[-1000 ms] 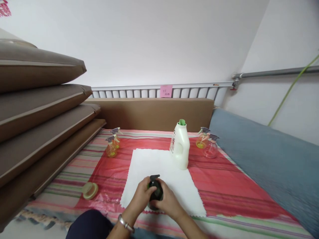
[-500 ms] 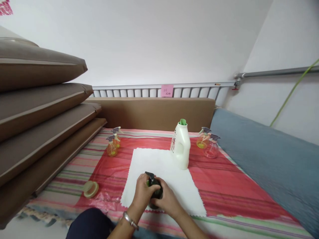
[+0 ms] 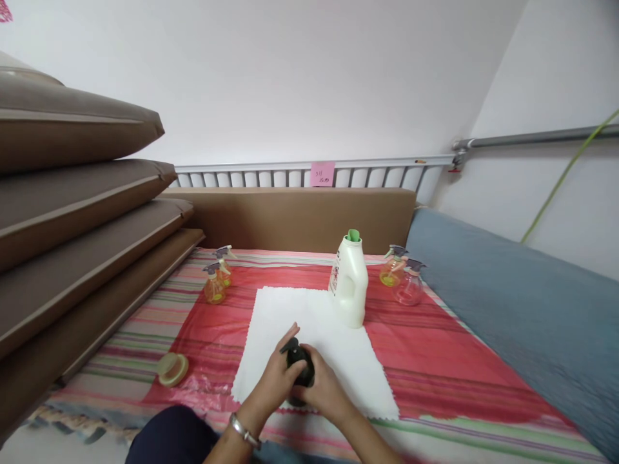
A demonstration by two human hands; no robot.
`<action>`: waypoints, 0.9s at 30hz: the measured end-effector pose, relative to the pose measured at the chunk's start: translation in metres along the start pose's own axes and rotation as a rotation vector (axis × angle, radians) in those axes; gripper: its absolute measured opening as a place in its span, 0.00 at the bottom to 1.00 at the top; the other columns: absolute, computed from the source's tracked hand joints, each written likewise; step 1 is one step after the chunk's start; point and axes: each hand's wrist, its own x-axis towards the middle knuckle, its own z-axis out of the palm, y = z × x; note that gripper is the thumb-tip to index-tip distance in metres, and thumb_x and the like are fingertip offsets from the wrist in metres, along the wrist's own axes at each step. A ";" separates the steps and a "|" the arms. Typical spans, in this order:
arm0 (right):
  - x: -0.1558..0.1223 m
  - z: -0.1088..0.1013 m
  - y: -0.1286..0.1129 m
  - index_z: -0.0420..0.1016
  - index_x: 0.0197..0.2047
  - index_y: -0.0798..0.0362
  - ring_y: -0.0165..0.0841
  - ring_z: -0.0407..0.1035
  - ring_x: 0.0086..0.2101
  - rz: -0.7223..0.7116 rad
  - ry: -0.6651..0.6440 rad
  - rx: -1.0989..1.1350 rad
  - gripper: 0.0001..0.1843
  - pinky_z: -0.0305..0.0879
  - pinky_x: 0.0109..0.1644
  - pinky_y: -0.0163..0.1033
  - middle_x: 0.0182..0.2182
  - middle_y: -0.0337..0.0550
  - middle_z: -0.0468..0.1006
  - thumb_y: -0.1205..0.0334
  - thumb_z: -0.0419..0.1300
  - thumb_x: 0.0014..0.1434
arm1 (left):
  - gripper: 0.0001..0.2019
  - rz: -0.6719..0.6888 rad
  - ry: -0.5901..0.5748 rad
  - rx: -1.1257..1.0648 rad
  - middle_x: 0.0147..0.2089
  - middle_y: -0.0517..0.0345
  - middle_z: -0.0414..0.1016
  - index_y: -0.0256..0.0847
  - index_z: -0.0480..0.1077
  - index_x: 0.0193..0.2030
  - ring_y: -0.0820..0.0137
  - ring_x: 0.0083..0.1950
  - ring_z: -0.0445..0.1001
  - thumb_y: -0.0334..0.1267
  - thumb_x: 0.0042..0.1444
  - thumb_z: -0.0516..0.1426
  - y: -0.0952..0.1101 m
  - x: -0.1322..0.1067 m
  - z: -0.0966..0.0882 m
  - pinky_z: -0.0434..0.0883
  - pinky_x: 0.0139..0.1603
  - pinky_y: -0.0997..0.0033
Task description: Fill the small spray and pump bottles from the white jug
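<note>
Dark spray bottle (image 3: 300, 374) upright near the front edge of a white cloth (image 3: 314, 348), held between both hands. Left hand (image 3: 275, 380) wrapped round the bottle's left side, fingers reaching up to the black spray head — grip clamped on the bottle. Right hand (image 3: 325, 385) pressed to the bottle's right side and lower body, grip likewise closed round it. Silver bracelet (image 3: 243, 432) on the left wrist. Whether the spray head is fully seated cannot be told; too small and partly covered by fingers.

White cloth spread flat on a red plastic sheet (image 3: 425, 348), itself over a striped bedcover (image 3: 145, 322). White jug (image 3: 349, 282) with a green spout standing upright on the cloth's far right corner, well apart from the hands. Two small orange spray bottles (image 3: 216, 276) side by side on the red sheet to the far left; two more (image 3: 401, 276) to the far right, one yellowish, one pinkish, just beside each other. Pale green lid (image 3: 173, 370) lying on the bedcover to the left of the hands, near the red sheet's edge.

Stack of brown cushions (image 3: 72, 212) along the left, a brown headboard (image 3: 294, 219) behind, a white railing (image 3: 309, 174) above it with a pink note (image 3: 322, 174) — and a blue-grey blanket (image 3: 512, 309) along the right.
</note>
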 end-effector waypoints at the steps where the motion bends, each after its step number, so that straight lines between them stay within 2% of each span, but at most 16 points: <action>1: 0.000 0.000 -0.001 0.60 0.56 0.51 0.45 0.66 0.49 0.001 0.000 0.005 0.42 0.61 0.54 0.48 0.51 0.47 0.71 0.65 0.67 0.35 | 0.23 -0.003 -0.051 -0.031 0.53 0.51 0.72 0.41 0.68 0.52 0.62 0.55 0.68 0.29 0.47 0.57 0.001 0.000 -0.001 0.60 0.60 0.59; 2: -0.001 0.000 -0.003 0.60 0.56 0.50 0.46 0.66 0.50 0.000 0.005 0.012 0.42 0.61 0.54 0.48 0.51 0.47 0.71 0.66 0.66 0.35 | 0.19 -0.011 -0.073 -0.026 0.49 0.52 0.75 0.40 0.71 0.48 0.62 0.52 0.70 0.28 0.47 0.56 0.002 0.000 -0.001 0.62 0.59 0.59; 4: -0.001 0.001 -0.004 0.60 0.56 0.50 0.45 0.66 0.50 -0.004 0.019 0.027 0.42 0.61 0.54 0.48 0.51 0.46 0.71 0.67 0.66 0.34 | 0.15 -0.020 -0.014 0.053 0.41 0.53 0.77 0.40 0.74 0.41 0.61 0.47 0.72 0.28 0.44 0.58 0.002 0.001 -0.001 0.63 0.57 0.57; 5: -0.002 0.001 -0.004 0.61 0.56 0.50 0.44 0.66 0.49 -0.004 0.023 0.033 0.42 0.61 0.54 0.47 0.51 0.46 0.72 0.67 0.66 0.35 | 0.16 -0.011 0.037 0.092 0.41 0.53 0.76 0.40 0.74 0.41 0.60 0.47 0.72 0.29 0.42 0.60 0.002 0.002 -0.001 0.62 0.58 0.56; 7: -0.002 0.001 -0.005 0.61 0.55 0.50 0.44 0.67 0.48 0.003 0.019 0.038 0.41 0.62 0.53 0.47 0.49 0.45 0.73 0.67 0.66 0.35 | 0.26 0.015 0.078 0.091 0.49 0.51 0.73 0.40 0.70 0.49 0.58 0.54 0.68 0.29 0.39 0.62 0.000 0.002 -0.001 0.60 0.60 0.55; 9: -0.002 0.000 -0.005 0.61 0.55 0.50 0.44 0.68 0.46 0.011 0.002 0.036 0.40 0.63 0.51 0.47 0.48 0.45 0.74 0.67 0.66 0.35 | 0.31 0.015 0.007 0.017 0.56 0.51 0.69 0.41 0.65 0.56 0.59 0.59 0.64 0.28 0.41 0.60 -0.002 0.001 -0.002 0.58 0.62 0.56; 10: -0.002 0.000 -0.006 0.61 0.55 0.50 0.44 0.69 0.46 0.012 -0.003 0.034 0.41 0.63 0.51 0.47 0.48 0.45 0.74 0.67 0.66 0.35 | 0.29 0.007 -0.037 -0.009 0.56 0.52 0.70 0.42 0.66 0.55 0.60 0.59 0.64 0.27 0.42 0.59 -0.002 0.001 -0.002 0.57 0.63 0.57; 12: -0.002 0.000 -0.007 0.61 0.56 0.50 0.45 0.68 0.47 0.001 0.001 0.036 0.41 0.63 0.51 0.47 0.49 0.46 0.73 0.67 0.66 0.35 | 0.22 -0.002 -0.059 0.002 0.49 0.54 0.75 0.42 0.71 0.49 0.61 0.54 0.70 0.26 0.44 0.56 0.000 0.000 -0.001 0.56 0.63 0.57; 15: -0.001 0.000 -0.011 0.61 0.56 0.50 0.45 0.67 0.49 -0.037 0.022 0.053 0.42 0.62 0.53 0.46 0.51 0.46 0.72 0.68 0.66 0.35 | 0.11 0.056 0.049 0.130 0.36 0.58 0.78 0.43 0.75 0.36 0.63 0.42 0.74 0.28 0.45 0.58 0.006 0.000 0.003 0.52 0.65 0.54; 18: -0.001 0.001 -0.014 0.62 0.56 0.50 0.45 0.67 0.49 -0.050 0.011 0.064 0.41 0.62 0.53 0.46 0.51 0.46 0.72 0.67 0.67 0.36 | 0.05 0.060 0.179 0.221 0.31 0.58 0.75 0.42 0.74 0.31 0.62 0.38 0.72 0.33 0.44 0.61 0.009 -0.002 0.010 0.64 0.55 0.54; 20: -0.002 0.000 -0.016 0.62 0.56 0.50 0.45 0.68 0.48 -0.038 -0.005 0.063 0.41 0.63 0.52 0.46 0.51 0.47 0.72 0.67 0.66 0.36 | 0.08 0.046 0.236 0.227 0.33 0.56 0.73 0.41 0.73 0.34 0.60 0.40 0.72 0.35 0.44 0.62 0.008 -0.003 0.012 0.68 0.48 0.57; 22: -0.002 -0.001 -0.016 0.61 0.56 0.51 0.44 0.68 0.47 -0.030 -0.020 0.069 0.41 0.64 0.51 0.46 0.51 0.47 0.72 0.67 0.66 0.37 | 0.16 0.062 0.215 0.189 0.41 0.52 0.74 0.40 0.71 0.43 0.58 0.47 0.70 0.36 0.44 0.62 0.006 -0.004 0.011 0.66 0.52 0.57; 24: -0.002 -0.001 -0.013 0.60 0.57 0.51 0.44 0.69 0.46 -0.027 -0.031 0.076 0.41 0.65 0.49 0.45 0.50 0.47 0.73 0.65 0.66 0.38 | 0.25 0.074 0.116 0.109 0.53 0.49 0.70 0.40 0.65 0.54 0.58 0.56 0.66 0.35 0.46 0.61 0.004 -0.004 0.008 0.61 0.59 0.57; 26: -0.001 -0.001 -0.009 0.59 0.56 0.51 0.43 0.69 0.45 -0.017 -0.030 0.065 0.41 0.66 0.48 0.45 0.48 0.46 0.73 0.65 0.67 0.37 | 0.26 0.048 0.000 0.023 0.57 0.49 0.68 0.40 0.63 0.57 0.60 0.58 0.65 0.32 0.49 0.57 0.004 -0.004 0.004 0.60 0.60 0.59; 27: -0.001 0.000 -0.006 0.59 0.56 0.51 0.43 0.69 0.45 -0.010 -0.025 0.056 0.42 0.66 0.48 0.45 0.48 0.46 0.73 0.65 0.67 0.36 | 0.23 0.026 -0.031 0.005 0.54 0.50 0.70 0.39 0.66 0.55 0.61 0.56 0.67 0.31 0.49 0.56 0.005 -0.003 0.003 0.62 0.58 0.60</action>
